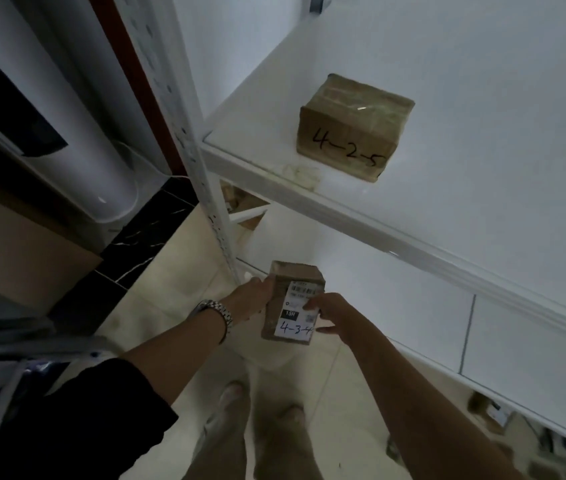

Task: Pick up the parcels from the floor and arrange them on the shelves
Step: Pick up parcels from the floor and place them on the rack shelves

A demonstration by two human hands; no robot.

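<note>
Left hand (pixel 252 301), right hand (pixel 335 315) hold parcel (pixel 283 306) pointing forward.

Left grip (pixel 250 299), right grip (pixel 335 315) held low ahead, close together, facing, both curled inward.

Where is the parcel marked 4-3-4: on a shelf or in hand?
In hand. The left hand and right hand grip the 4-3-4 parcel; only the 4-2-5 parcel sits on a shelf.

Upper parcel (pixel 354 126) on top shelf (pixel 482 174); held parcel (pixel 290 284) below, between left hand (pixel 250 299) and right hand (pixel 335 317).
</note>
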